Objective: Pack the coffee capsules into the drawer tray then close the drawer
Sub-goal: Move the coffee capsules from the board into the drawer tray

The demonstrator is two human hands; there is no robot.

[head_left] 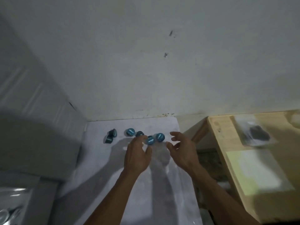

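Both my hands reached over the white surface (113, 184) toward the blue coffee capsules (151, 140).

My left hand (137, 155) stretched forward, palm down, fingers loosely spread, its fingertips at the nearest capsule; through the motion blur I could not tell whether it touched or gripped it. My right hand (182, 150) hovered just beside the cluster, fingers curled apart and holding nothing. Both forearms ran up from the bottom of the view. Six or so capsules lay scattered near the far edge of the surface, by the pale wall (146, 62). A wooden unit (219, 143) stood to the right.
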